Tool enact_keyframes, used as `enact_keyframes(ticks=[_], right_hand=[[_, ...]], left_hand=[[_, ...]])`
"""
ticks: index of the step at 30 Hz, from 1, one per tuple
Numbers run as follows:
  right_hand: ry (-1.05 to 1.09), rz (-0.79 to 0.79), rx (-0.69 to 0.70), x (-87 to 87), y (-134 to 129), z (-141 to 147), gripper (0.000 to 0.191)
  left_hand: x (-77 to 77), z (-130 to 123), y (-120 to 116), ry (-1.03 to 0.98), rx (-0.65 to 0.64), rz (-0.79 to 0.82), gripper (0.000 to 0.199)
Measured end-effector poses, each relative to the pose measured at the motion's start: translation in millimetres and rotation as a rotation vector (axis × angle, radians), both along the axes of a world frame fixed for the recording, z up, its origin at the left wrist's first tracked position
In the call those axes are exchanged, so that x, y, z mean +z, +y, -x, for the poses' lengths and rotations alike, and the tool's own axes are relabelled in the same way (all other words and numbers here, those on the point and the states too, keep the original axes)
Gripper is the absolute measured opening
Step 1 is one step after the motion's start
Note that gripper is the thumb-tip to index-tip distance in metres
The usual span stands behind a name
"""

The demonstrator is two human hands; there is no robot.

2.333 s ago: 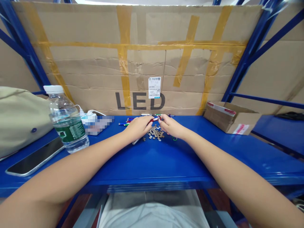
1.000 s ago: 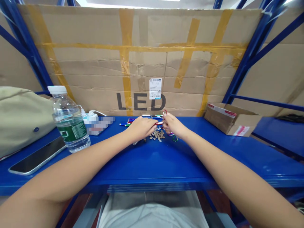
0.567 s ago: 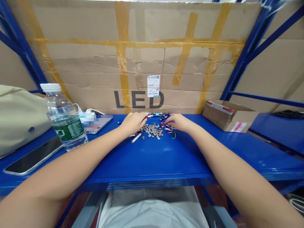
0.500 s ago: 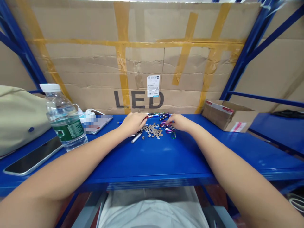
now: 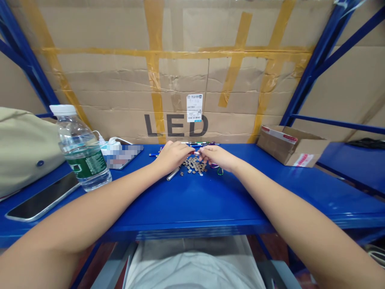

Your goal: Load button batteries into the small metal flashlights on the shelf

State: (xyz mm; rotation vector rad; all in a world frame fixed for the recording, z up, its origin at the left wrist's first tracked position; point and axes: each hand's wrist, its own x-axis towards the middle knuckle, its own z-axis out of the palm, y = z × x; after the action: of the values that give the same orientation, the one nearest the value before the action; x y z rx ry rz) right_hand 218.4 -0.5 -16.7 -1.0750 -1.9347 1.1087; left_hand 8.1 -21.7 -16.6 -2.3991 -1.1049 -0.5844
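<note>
My left hand and my right hand meet above a pile of small coins. Between their fingertips is a small red metal penlight, which both appear to pinch, though the fingers partly hide it. A silver penlight lies just below my left hand. Several colored carabiner clips sit near my right hand. A row of slim pens and penlights lies behind my hands along the back of the shelf.
The hands work on a blue steel shelf. A water bottle, a phone, a khaki bag and a power strip stand left. An open cardboard box stands right. Taped cardboard forms the back.
My hands have moved from either side of the coins toward each other. Their fingertips now meet at the red penlight above the pile.
</note>
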Motion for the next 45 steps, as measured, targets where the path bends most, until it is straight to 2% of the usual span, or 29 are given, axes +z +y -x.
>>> enact_keyframes(ticks=[4,8,12,16,21,24,27,31,34,37,41,45], right_hand=[[0.053,0.179,0.029,0.3,-5,0,0.028],[0.181,0.338,0.052,5.2,-8,-2,0.017],[0.175,0.343,0.06,4.8,-4,-4,0.014],[0.031,0.231,0.039,2.8,0,-5,0.019],[-0.043,0.148,0.015,3.0,-1,-4,0.021],[-0.071,0.043,0.005,0.7,3,-4,0.019],[-0.119,-0.1,-0.012,-1.4,7,-4,0.016],[-0.194,-0.194,-0.042,0.7,3,-1,0.014],[-0.192,-0.237,-0.042,4.1,-3,2,0.014],[-0.198,-0.278,-0.048,5.2,-5,3,0.016],[-0.207,-0.287,-0.026,3.1,-1,3,0.016],[-0.186,-0.273,-0.029,3.3,0,4,0.016]], left_hand=[[-2.5,2,1,0.074,-0.025,-0.174,0.025],[-2.7,4,3,0.112,-0.057,-0.35,0.023],[-2.3,4,4,0.128,-0.069,-0.424,0.023],[-2.2,1,2,0.142,-0.046,-0.31,0.022],[0.2,-5,0,0.087,0.005,-0.058,0.023],[1.0,-5,2,-0.008,0.021,0.149,0.027],[0.7,-4,4,-0.183,-0.018,0.293,0.021],[1.7,-2,4,-0.361,-0.018,0.355,0.019],[3.0,-1,3,-0.388,-0.011,0.384,0.034],[2.5,-1,3,-0.41,-0.051,0.377,0.023],[0.4,-2,3,-0.403,-0.037,0.385,0.031],[0.5,-2,3,-0.407,-0.064,0.328,0.02]])
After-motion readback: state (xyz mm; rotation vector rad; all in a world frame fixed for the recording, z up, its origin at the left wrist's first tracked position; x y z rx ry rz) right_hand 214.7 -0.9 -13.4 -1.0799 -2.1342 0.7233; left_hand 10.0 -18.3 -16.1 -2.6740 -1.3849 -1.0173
